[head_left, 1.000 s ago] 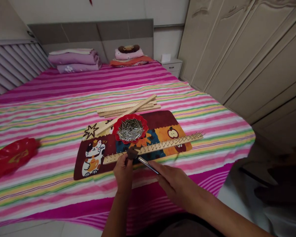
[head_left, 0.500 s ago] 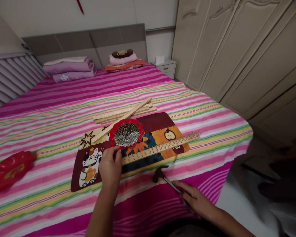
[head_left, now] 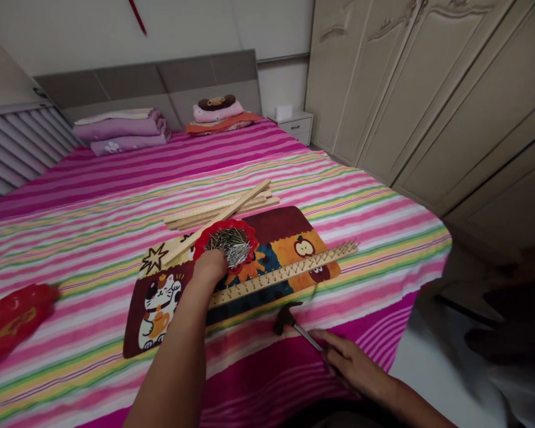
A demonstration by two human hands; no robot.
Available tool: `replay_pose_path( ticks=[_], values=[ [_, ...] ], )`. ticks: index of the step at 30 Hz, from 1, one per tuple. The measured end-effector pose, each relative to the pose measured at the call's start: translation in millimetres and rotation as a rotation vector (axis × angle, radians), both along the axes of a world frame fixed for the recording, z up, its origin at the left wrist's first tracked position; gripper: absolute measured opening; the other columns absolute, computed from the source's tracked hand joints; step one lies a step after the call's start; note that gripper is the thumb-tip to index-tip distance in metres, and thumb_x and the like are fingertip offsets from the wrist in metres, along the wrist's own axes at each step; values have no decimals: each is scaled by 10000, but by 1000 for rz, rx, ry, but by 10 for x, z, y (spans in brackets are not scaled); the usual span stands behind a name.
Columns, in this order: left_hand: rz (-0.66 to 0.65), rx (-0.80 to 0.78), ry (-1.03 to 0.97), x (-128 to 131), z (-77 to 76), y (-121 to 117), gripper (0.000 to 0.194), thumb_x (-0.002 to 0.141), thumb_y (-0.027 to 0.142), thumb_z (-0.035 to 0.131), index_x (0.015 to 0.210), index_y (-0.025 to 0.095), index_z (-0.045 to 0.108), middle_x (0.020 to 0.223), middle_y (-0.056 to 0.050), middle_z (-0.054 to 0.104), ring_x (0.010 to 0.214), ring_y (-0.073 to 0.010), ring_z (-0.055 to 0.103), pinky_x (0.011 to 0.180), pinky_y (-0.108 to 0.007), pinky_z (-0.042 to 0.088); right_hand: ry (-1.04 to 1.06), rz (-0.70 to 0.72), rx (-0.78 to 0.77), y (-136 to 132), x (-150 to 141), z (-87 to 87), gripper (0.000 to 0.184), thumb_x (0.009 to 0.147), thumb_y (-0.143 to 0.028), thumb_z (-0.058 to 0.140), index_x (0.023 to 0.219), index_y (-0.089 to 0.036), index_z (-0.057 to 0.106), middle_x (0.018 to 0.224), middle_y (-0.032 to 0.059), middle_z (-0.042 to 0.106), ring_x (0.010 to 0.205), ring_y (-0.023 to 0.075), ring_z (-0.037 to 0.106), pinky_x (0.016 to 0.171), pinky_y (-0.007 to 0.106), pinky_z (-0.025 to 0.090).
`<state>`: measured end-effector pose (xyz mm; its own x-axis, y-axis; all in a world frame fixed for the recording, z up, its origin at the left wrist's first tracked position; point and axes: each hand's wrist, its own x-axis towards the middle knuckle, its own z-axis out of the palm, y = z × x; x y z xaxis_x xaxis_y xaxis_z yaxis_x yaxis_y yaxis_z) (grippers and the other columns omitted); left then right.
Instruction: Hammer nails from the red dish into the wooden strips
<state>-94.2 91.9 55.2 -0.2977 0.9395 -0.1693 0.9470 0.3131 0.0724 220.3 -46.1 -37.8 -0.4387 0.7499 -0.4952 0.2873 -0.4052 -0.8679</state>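
Observation:
My left hand (head_left: 213, 266) is at the near edge of a red scalloped bowl (head_left: 199, 242) full of nails (head_left: 235, 245). Its fingers dip in over the nails and are hidden from me. My right hand (head_left: 346, 357) is wrapped round the handle of a claw hammer (head_left: 305, 336), whose dark head lies low over the near part of the bedspread. Between the hands a long wooden strip (head_left: 274, 275) stretches across a patterned mat (head_left: 276, 223). Many nails stand upright along the strip, close together toward its right end.
Behind the bowl, several wooden strips (head_left: 218, 209) lie in a loose pile, one crossing onto the mat. A red plastic tray (head_left: 15, 321) sits at the left on the striped bedspread (head_left: 370, 232). Folded bedding (head_left: 125, 131) rests near the headboard; a wardrobe (head_left: 410, 89) stands right.
My left hand has left the strip and reached forward into the nail bowl. The hammer, held in my right hand, has come away from the strip, down and to the right.

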Motion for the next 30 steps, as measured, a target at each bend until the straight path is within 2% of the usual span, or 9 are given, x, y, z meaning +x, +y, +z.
replay_pose_path(
  ticks=[3,5,7,9,12,15,19,23,30],
  values=[
    [-22,6,-18,-55,58,-51,134,610,154,551,485,196,576,601,-103,650,593,-196,600,593,-279,417,13,7,14,-8,5,-11,517,795,-398,450,1239,-156,556,522,-69,434,397,87,332,400,202,229],
    [-24,80,-120,-112,122,-139,120,638,192,546,523,201,576,566,-62,627,537,-164,558,561,-266,401,17,17,16,-10,9,-25,509,798,-393,448,1245,-173,552,523,-69,436,398,91,340,398,205,230],
    [9,225,-359,-164,194,-268,105,643,269,572,563,202,585,554,-22,607,517,-138,523,536,-250,392,12,19,13,-7,10,-40,521,793,-398,453,1256,-177,543,532,-67,444,401,94,352,401,208,243],
    [93,355,-679,-191,258,-430,172,599,360,639,611,191,609,559,2,592,516,-120,501,516,-235,390,12,16,18,-1,8,-47,539,786,-411,464,1258,-162,539,535,-68,442,409,96,357,410,210,258],
    [247,397,-1051,-167,307,-697,398,497,441,746,774,168,664,610,12,599,524,-99,498,509,-222,408,20,16,36,8,4,-30,560,787,-432,468,1264,-146,535,527,-72,421,420,101,356,419,211,271],
    [355,411,-1218,-106,280,-934,506,424,448,807,806,146,668,655,2,618,533,-85,511,530,-224,441,11,25,63,11,5,-3,553,803,-437,457,1266,-147,542,519,-70,406,424,108,353,418,214,276],
    [431,498,-1284,-65,145,-1168,492,423,465,813,753,139,651,663,-7,628,570,-100,547,585,-253,486,3,30,119,-4,11,-11,518,811,-433,465,1246,-172,567,547,-50,459,431,114,381,419,224,298],
    [510,625,-1218,-62,-50,-1327,465,464,479,787,754,147,635,664,3,627,584,-101,554,581,-242,487,-6,-3,60,-34,11,-33,524,823,-422,454,1284,-187,540,526,-65,448,387,99,344,388,207,259],
    [606,686,-1095,110,-351,-1328,387,508,462,730,729,162,625,634,3,624,579,-120,570,553,-252,494,29,-13,50,-34,-5,-9,500,816,-405,473,1256,-181,554,486,-83,405,375,91,327,380,203,236]
  ],
)
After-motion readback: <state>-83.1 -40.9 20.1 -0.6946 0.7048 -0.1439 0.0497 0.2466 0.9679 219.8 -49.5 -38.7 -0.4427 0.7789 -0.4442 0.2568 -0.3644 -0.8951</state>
